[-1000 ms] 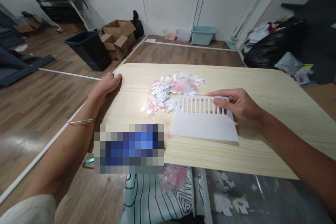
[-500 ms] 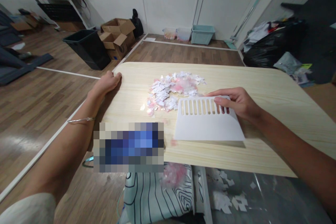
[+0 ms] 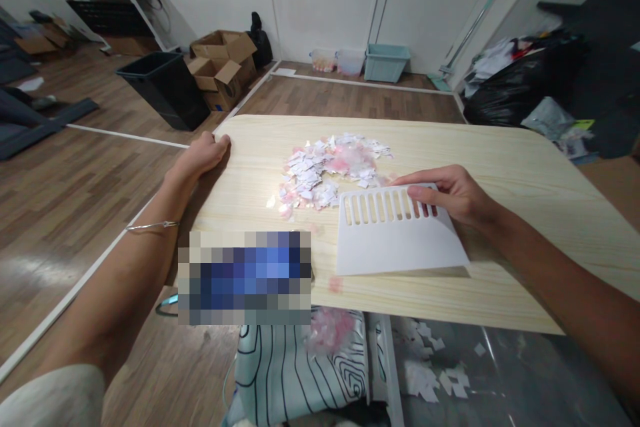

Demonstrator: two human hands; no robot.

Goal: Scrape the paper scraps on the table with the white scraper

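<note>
My right hand (image 3: 455, 197) grips a white slotted board (image 3: 395, 240) by its far right edge, thumb on top near the slots. The board is tilted over the wooden table (image 3: 525, 213), and a row of long openings runs along its far side. Just beyond it lies a loose pile of small white and pink paper scraps (image 3: 313, 173). At the table's far left corner my left hand (image 3: 207, 150) is closed around the edge, its fingertips partly hidden.
A blurred-out blue object (image 3: 250, 273) lies at the table's front left. Below the front edge are a patterned cloth (image 3: 280, 367) with a pink clump (image 3: 330, 332) and a grey surface (image 3: 530, 373) with paper bits. A black bin (image 3: 167, 90) and cardboard boxes (image 3: 225, 73) stand beyond.
The slotted board has turned slightly in my right hand, its near edge shifting a little toward me and to the right. My left hand stays on the table corner.
</note>
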